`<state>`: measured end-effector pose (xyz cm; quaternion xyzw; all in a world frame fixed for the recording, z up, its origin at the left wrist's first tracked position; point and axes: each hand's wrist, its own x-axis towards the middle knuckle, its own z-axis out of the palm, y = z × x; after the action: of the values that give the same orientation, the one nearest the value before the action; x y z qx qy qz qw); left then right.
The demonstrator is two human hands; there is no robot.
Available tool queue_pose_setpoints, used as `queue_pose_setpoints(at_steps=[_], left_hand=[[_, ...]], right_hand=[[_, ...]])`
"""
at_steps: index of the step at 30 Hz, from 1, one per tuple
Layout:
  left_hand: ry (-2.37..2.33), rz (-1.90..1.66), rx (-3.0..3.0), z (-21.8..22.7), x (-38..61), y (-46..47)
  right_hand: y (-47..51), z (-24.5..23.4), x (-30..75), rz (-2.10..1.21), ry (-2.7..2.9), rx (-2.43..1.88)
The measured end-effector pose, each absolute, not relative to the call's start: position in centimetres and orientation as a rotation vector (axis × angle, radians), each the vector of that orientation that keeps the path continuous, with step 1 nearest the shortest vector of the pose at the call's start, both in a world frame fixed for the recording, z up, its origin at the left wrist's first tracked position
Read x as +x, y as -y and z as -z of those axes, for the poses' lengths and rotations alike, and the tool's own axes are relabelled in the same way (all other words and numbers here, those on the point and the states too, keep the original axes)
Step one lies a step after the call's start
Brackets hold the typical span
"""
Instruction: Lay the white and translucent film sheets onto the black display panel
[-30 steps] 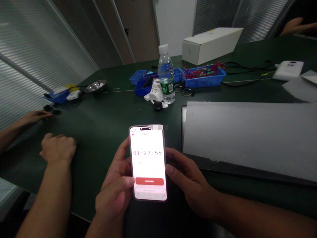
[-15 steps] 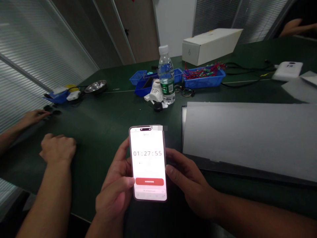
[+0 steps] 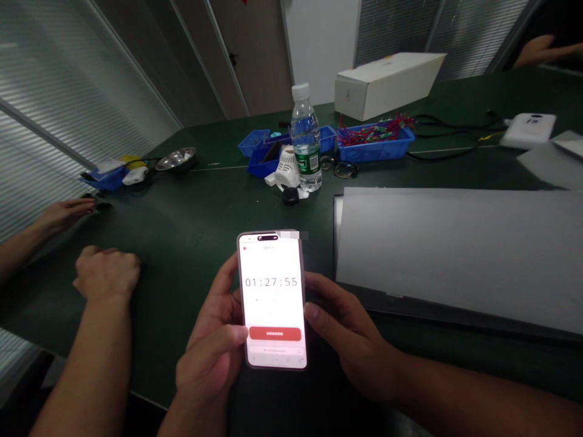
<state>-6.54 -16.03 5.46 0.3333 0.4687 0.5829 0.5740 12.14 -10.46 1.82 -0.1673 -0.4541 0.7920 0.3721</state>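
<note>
A smartphone (image 3: pixel 272 291) with a bright white screen reading 01:27:55 and a red bar below is held upright over the near edge of the dark green table (image 3: pixel 195 218). My left hand (image 3: pixel 212 349) wraps its left side, thumb resting by the red bar. My right hand (image 3: pixel 346 331) grips the right edge with curled fingers. Both hands are closed on the phone.
Another person's fist (image 3: pixel 107 273) and second hand (image 3: pixel 64 212) rest on the table at left. A large white sheet (image 3: pixel 460 249) lies at right. Behind stand a water bottle (image 3: pixel 306 139), blue trays (image 3: pixel 376 142), a white box (image 3: pixel 387 82), a metal bowl (image 3: pixel 177 158) and cables.
</note>
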Motion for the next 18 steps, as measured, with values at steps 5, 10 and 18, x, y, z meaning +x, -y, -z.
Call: queue_pose_setpoints(at_steps=[5, 10, 18], left_hand=[[-1.088, -1.375, 0.767, -5.45, -6.49, 15.99], [-1.114, -1.392, 0.755, -5.70, -5.97, 16.16], [-1.219, -1.353, 0.862, -5.35, -6.14, 16.26]], right_hand=[[10.41, -1.68, 12.09, -2.019, 1.177, -0.435], [10.53, -1.62, 12.12, -2.006, 1.180, -0.434], [10.45, -1.70, 12.15, -1.974, 1.190, -0.409]])
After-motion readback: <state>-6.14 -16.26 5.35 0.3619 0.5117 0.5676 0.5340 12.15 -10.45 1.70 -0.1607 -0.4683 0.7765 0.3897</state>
